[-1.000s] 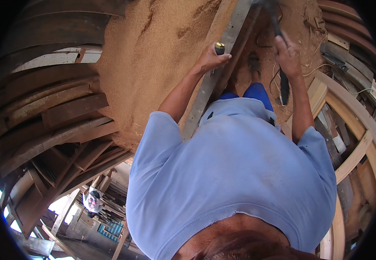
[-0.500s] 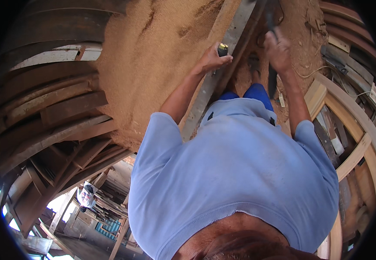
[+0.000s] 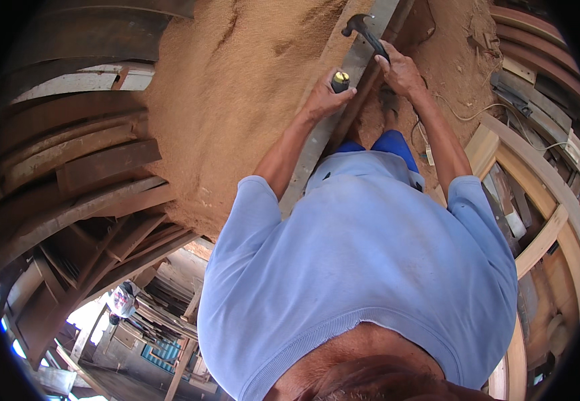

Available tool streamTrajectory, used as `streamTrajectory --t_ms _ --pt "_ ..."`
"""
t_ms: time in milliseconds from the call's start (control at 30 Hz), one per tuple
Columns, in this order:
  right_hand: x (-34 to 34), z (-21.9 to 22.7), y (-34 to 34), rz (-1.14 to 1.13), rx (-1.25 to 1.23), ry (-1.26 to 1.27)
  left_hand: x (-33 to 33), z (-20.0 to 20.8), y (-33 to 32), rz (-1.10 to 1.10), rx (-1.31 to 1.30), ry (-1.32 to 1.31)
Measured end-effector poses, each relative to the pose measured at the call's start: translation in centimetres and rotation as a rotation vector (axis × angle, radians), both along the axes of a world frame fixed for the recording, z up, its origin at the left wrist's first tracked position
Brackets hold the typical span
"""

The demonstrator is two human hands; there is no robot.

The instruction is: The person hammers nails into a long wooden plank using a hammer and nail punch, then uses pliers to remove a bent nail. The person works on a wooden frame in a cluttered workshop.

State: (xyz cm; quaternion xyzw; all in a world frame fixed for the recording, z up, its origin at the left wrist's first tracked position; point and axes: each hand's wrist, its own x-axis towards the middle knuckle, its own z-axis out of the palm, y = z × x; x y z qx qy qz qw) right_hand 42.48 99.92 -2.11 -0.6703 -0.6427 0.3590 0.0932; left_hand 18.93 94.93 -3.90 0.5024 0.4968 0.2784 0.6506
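Observation:
My left hand (image 3: 323,97) is closed around a black-and-yellow tool handle (image 3: 341,82), its yellow end facing up. The tool's lower part is hidden, so its kind does not show. In my right hand (image 3: 401,72) is a claw hammer (image 3: 368,37) with a dark handle, gripped by the handle with its head up and to the left. The hammer's head is apart from the tool handle, beyond it. Beneath both hands runs a long grey-topped beam (image 3: 317,144), slanting from the upper right down toward my waist.
Sawdust (image 3: 230,100) lies in a broad heap left of the beam. Dark curved-looking boards (image 3: 103,160) stack at the left. To the right are a pale wooden frame (image 3: 544,240) and a cable (image 3: 467,118). Another person (image 3: 123,301) is far off at lower left.
My right hand has swung the hammer left, from blurred motion at the right to over the beam near my left hand. The left hand keeps its grip, nearly in place.

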Motion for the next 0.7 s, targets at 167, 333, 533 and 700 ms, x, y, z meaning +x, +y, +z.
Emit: streamTrajectory --t_ms 167,333,533,700 --pt "-0.1 -1.8 -0.5 0.003 0.037 0.015 -0.2 -0.3 -0.4 0.0 0.02 -0.061" --pt "0.0 -1.4 -0.2 0.027 -0.029 -0.011 -1.2 0.7 -2.3 -0.138 0.386 -0.016" --pt "0.7 -1.9 -0.8 -0.026 0.055 0.183 -2.4 1.5 -2.1 0.316 -0.06 -0.094" --pt "1.7 -0.5 -4.1 -0.168 -0.282 0.556 -7.5 2.9 -2.9 0.603 -0.075 0.162"
